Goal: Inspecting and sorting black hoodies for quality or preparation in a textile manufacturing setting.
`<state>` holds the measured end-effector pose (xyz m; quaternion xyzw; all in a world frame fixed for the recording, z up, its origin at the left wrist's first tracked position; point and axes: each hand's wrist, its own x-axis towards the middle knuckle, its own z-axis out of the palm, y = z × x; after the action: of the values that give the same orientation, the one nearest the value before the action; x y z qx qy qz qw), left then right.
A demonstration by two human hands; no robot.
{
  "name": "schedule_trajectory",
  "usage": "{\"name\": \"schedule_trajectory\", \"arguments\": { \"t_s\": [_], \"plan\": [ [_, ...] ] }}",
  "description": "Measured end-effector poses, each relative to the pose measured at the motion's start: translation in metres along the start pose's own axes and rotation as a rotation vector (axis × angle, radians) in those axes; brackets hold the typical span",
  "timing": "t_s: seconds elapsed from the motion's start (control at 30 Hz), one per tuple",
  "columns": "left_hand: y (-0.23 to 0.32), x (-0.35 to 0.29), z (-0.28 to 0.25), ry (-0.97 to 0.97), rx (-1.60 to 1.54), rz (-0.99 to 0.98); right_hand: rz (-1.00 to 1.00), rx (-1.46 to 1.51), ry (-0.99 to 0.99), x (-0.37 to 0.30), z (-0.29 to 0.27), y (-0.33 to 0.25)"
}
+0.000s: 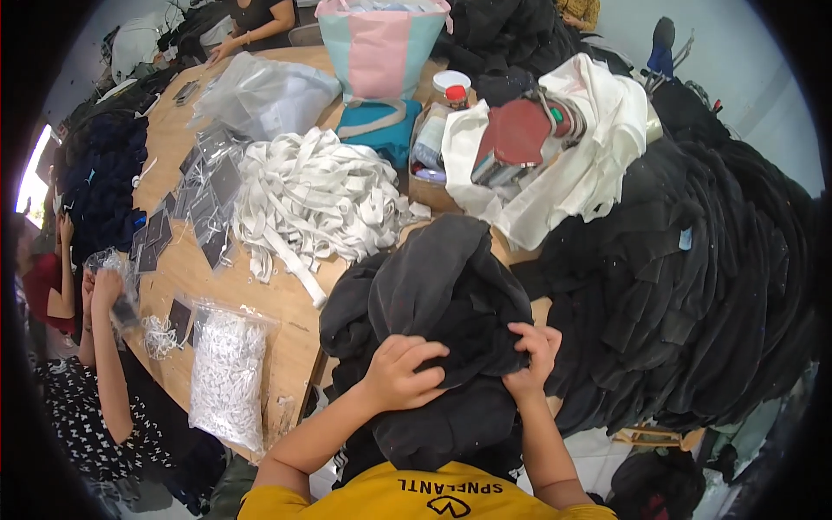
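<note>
A black garment (pixel 425 286), bunched and folded over itself, lies against the table's near edge and hangs down in front of me. My left hand (pixel 406 373) is closed on its cloth, with the fingers curled into the fabric. On the other side of the same fold, my right hand (pixel 532 357) pinches the cloth between thumb and fingers. The garment's exact kind is hard to make out because it is crumpled. Beyond it lies a heap of white elastic strips (pixel 316 195), one strip trailing close to the garment's left side.
A large pile of dark garments (pixel 676 286) rises on the right. Near the table's left edge lies a clear bag of small white pieces (pixel 228 373). Further back are dark tags (pixel 208 199), a cardboard box (pixel 431 191), white cloth around a red machine (pixel 516 130) and a pastel bag (pixel 381 52). Co-workers sit left.
</note>
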<state>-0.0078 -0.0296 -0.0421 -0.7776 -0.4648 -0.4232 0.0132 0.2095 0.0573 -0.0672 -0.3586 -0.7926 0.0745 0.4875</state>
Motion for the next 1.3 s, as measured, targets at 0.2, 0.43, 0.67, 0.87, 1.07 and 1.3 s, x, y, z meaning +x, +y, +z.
{"name": "schedule_trajectory", "arguments": {
  "t_s": [0.2,0.43,0.67,0.87,1.07,1.3],
  "plan": [
    [0.008,0.013,0.0,-0.008,-0.052,-0.103,0.073,0.088,-0.057,0.01,-0.009,-0.012],
    [0.005,0.008,0.004,0.078,-0.526,-0.587,0.087,0.126,-0.286,0.024,-0.019,-0.027],
    [-0.01,0.0,0.024,0.207,-0.78,-0.84,0.247,0.926,-0.323,0.096,-0.015,-0.032],
    [-0.014,-0.012,0.04,0.236,-0.369,-0.733,0.736,1.218,-0.294,0.141,0.02,-0.061],
    [-0.016,-0.018,0.04,0.226,-0.409,-0.731,0.997,1.323,-0.206,0.166,0.028,-0.056],
    [-0.017,-0.019,0.042,0.26,-0.399,-0.685,1.291,1.84,-0.33,0.183,0.032,-0.05]
  ]
}}
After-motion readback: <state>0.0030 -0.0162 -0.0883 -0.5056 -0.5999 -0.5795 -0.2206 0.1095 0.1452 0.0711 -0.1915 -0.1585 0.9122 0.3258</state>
